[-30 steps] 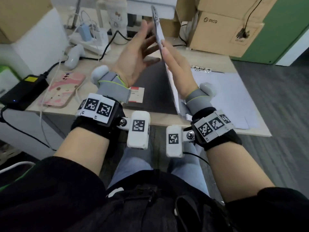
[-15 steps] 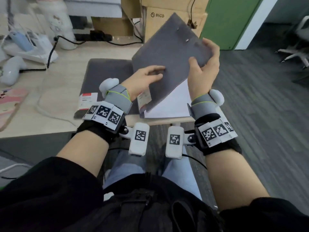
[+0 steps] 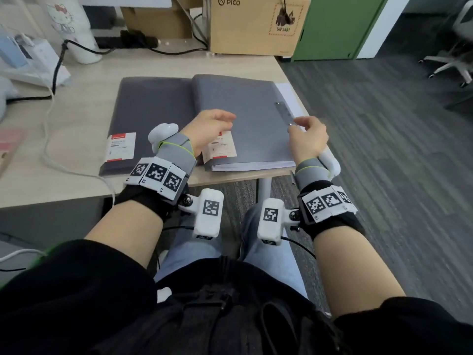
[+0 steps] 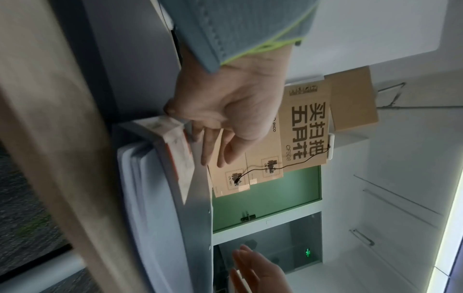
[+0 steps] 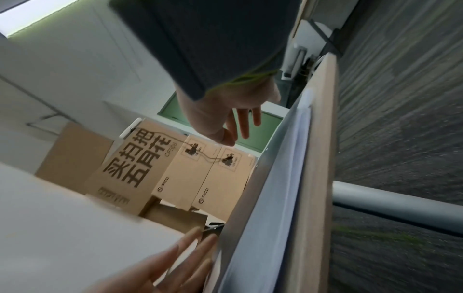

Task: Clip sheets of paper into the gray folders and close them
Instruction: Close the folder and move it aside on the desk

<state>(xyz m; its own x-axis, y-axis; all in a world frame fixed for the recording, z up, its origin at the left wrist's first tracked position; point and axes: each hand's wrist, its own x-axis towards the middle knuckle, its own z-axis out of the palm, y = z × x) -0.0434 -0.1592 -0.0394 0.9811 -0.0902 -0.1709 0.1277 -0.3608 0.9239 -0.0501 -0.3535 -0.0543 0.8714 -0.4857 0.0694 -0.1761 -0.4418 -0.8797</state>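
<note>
Spanning most of the head view, a pale wooden desk point(image 3: 76, 129) carries everything else, with cardboard boxes point(image 3: 256, 24) stacked at its far edge. Two gray folders lie flat and closed on it, side by side: the left folder point(image 3: 151, 116) sits directly on the wood, while the right folder point(image 3: 245, 116) overlaps its edge and rests on a stack of white paper sheets point(image 3: 256, 165), whose edges show along the near side and at the far right corner. Both covers carry a white and red label point(image 3: 121, 146) near the front corner. Above the right folder's near left corner hangs the left hand point(image 3: 208, 129), fingers relaxed and loosely extended, gripping nothing; whether it touches the cover is unclear. Over the folder's right edge, the right hand point(image 3: 308, 139) hovers with fingers loosely spread and empty, just beside a narrow metal strip point(image 3: 282, 111) riveted along that edge.
</note>
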